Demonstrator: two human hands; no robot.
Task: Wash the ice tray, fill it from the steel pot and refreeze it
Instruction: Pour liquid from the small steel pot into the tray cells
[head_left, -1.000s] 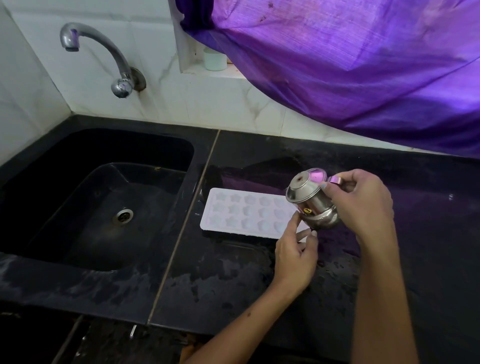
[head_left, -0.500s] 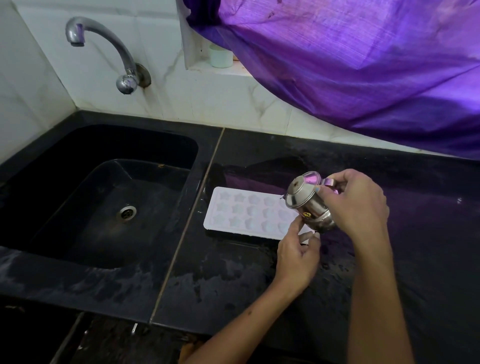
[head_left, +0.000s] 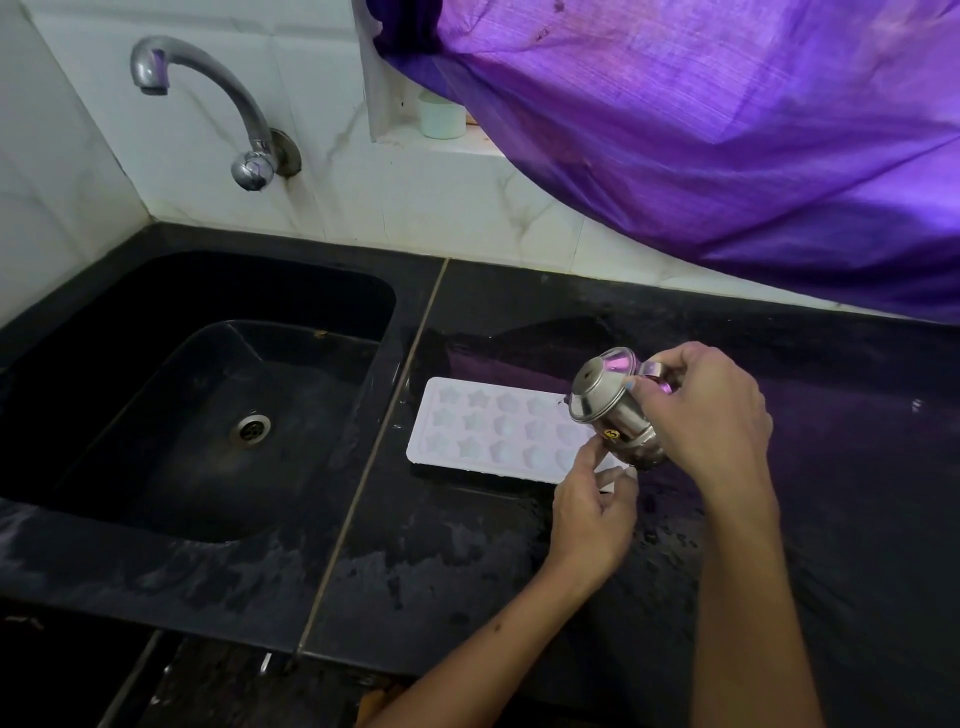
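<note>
Over the tray's right end, the right hand (head_left: 706, 415) has its fingers curled round the pot (head_left: 615, 415), which is tipped toward the tray (head_left: 488, 426) with its lid on. The left hand (head_left: 592, 504) pinches the tray's near right corner, forefinger stretched up to the pot's side. The tray lies flat on the wet black counter (head_left: 467, 561), just right of the sink (head_left: 208, 405). Washing looks done (the sink is bare, the tap (head_left: 208, 98) dry), and filling is the step in hand; no stream shows, and whether the star cells hold water I cannot tell. Freezing is left.
</note>
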